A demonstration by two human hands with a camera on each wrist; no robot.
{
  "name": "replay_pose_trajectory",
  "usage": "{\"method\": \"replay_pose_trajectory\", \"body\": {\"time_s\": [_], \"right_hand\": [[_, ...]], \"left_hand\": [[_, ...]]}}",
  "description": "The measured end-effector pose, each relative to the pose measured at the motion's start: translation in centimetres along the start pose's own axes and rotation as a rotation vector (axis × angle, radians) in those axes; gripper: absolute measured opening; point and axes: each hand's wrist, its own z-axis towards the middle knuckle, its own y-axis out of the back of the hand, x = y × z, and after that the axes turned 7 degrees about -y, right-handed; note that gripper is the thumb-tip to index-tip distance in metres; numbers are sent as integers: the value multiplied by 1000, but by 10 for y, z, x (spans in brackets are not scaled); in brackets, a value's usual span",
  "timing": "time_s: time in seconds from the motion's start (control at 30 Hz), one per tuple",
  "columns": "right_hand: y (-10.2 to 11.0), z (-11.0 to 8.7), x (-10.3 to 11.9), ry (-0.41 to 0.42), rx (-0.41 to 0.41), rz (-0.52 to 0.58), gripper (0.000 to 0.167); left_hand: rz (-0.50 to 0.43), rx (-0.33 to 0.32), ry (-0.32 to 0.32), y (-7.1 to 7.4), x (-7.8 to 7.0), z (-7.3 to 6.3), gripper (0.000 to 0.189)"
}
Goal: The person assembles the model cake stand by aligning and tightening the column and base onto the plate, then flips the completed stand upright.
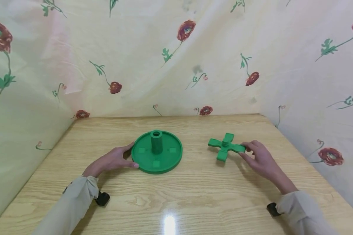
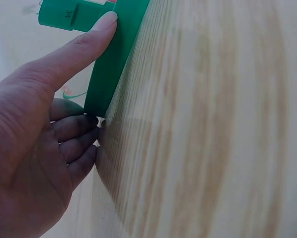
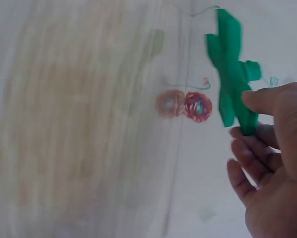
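Note:
A green round base point(image 1: 170, 160) with a raised rim and a hollow upright post point(image 1: 157, 143) at its centre lies flat on the table. My left hand point(image 1: 117, 159) holds its left edge, thumb on the near rim and fingers farther back along the side. In the left wrist view, the thumb point(image 2: 84, 49) presses on the rim point(image 2: 106, 74). To the right, my right hand point(image 1: 259, 159) pinches one arm of a green four-armed cross piece point(image 1: 225, 146) between thumb and fingers. That piece hangs above the table, its short round stub point(image 3: 252, 71) pointing up.
The light wood table point(image 1: 176, 195) ends at a flower-printed cloth point(image 1: 141, 58) behind and at both sides. Black wrist devices sit at the left cuff point(image 1: 102, 198) and right cuff point(image 1: 273, 209). A bright reflection lies on the near tabletop.

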Motion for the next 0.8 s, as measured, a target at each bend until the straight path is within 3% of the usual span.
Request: {"method": "replay_pose_trajectory", "body": {"time_s": [0.27, 0.53, 0.8], "right_hand": [[-9, 7, 21, 51, -88, 43, 33], [-20, 16, 40, 39, -88, 99, 29], [-31, 25, 63, -39, -33, 203, 22]], "left_hand": [[-8, -5, 1, 0, -3, -1, 112], [-17, -2, 5, -1, -3, -1, 112], [-19, -2, 5, -1, -4, -3, 112]]}}
